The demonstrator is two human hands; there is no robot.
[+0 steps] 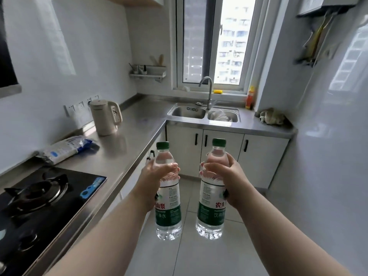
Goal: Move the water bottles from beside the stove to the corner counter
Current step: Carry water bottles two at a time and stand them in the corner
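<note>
Two clear plastic water bottles with green caps, left one (168, 188) and right one (213, 186), upright in the air over the floor, clear of the steel bench (127, 140). Left hand (157, 172) and right hand (225, 172) each have their grip wrapped on an upper body. Look full: fairly heavy, thin squashy walls, slick. Hold at the shoulder.

Both forearms are bare to the frame's lower edge, with no sleeves, watch or rings showing. The left hand (157, 172) and right hand (225, 174) have short, unpainted fingernails.
</note>
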